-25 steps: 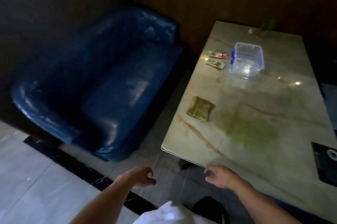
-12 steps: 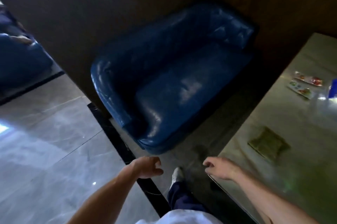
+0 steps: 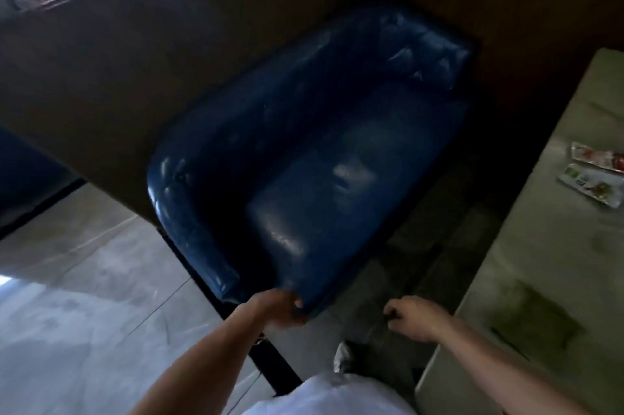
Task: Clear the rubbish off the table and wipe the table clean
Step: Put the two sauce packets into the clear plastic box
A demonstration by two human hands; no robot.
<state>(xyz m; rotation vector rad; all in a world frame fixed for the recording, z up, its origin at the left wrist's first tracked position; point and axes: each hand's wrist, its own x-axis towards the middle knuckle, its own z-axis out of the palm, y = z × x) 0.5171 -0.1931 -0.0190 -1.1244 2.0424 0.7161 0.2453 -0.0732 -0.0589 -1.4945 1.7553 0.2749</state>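
The pale marble table [image 3: 557, 262] fills the right edge of the head view. Two snack wrappers lie on it, a red one [image 3: 597, 158] and a white and green one [image 3: 594, 190] just below it. A folded green cloth [image 3: 533, 316] lies nearer me on the table. My right hand [image 3: 415, 316] hangs left of the table's edge, fingers loosely curled, holding nothing. My left hand [image 3: 280, 310] is in front of the sofa's near corner, loosely curled and holding nothing; whether it touches the sofa I cannot tell.
A blue leather sofa [image 3: 320, 161] stands left of the table against a dark wooden partition [image 3: 135, 77]. A narrow strip of tiled floor [image 3: 432, 245] runs between sofa and table. My shoe [image 3: 342, 355] stands there. Light floor tiles [image 3: 84, 296] spread to the left.
The view has swung left and closer to the sofa. The table slid to the right edge and the clear plastic box left the view. Both hands stay low, holding nothing.
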